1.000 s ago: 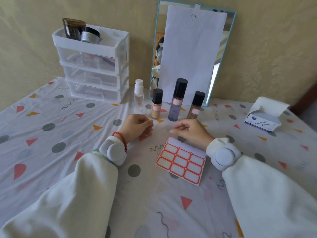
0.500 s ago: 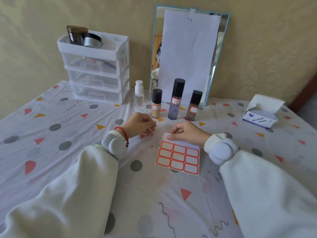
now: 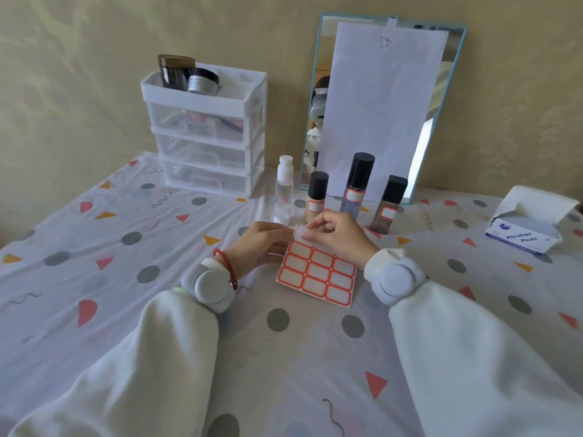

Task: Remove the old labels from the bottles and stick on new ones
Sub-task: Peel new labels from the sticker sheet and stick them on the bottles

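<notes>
While label sheet (image 3: 316, 272) lies flat | red-bordered blanks | both hands' grip: pinching its top corner

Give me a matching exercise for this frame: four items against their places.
Items:
1. sticker sheet
2. alcohol pads box
3. dark jar
4. paper sheet

Places:
A. on top of the drawer unit
B. covering the mirror
C. far right on the tablecloth
D. under both hands

Pairs: 1-D, 2-C, 3-A, 4-B
</notes>
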Motion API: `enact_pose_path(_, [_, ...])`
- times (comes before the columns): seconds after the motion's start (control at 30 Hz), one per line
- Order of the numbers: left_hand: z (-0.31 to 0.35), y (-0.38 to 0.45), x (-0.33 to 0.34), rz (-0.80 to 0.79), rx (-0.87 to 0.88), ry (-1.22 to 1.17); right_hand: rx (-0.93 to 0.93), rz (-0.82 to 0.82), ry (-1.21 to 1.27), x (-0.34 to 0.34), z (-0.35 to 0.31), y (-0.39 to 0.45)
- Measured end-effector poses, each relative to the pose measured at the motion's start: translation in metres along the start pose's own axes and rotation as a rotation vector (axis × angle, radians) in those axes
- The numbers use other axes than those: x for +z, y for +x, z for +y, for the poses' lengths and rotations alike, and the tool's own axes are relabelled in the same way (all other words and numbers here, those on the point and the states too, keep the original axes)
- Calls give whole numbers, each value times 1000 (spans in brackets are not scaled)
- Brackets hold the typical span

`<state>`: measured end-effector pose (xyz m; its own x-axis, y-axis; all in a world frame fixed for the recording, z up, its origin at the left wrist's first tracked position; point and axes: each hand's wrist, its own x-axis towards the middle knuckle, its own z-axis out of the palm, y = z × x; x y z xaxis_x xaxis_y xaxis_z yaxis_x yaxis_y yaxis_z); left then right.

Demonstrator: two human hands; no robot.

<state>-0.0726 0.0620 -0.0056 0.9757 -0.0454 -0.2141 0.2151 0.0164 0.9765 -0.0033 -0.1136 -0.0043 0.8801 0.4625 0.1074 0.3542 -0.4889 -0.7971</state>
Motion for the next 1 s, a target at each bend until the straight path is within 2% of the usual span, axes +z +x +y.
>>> enact_pose_path(0.17, [0,-1,1,-38,-13,46,-7,101,50,7,10,-4])
enact_pose_path(0.3, [-5,1,0,34,25,53,-240,261,-102,16,9,-9])
enact_pose_path(0.43, [-5,1,-1,60,34,46,-355,216,-157,22,7,-13])
enact_pose_path(1.0, [-6,2,3,67,86,58,-345,185,-77,25,5,-18])
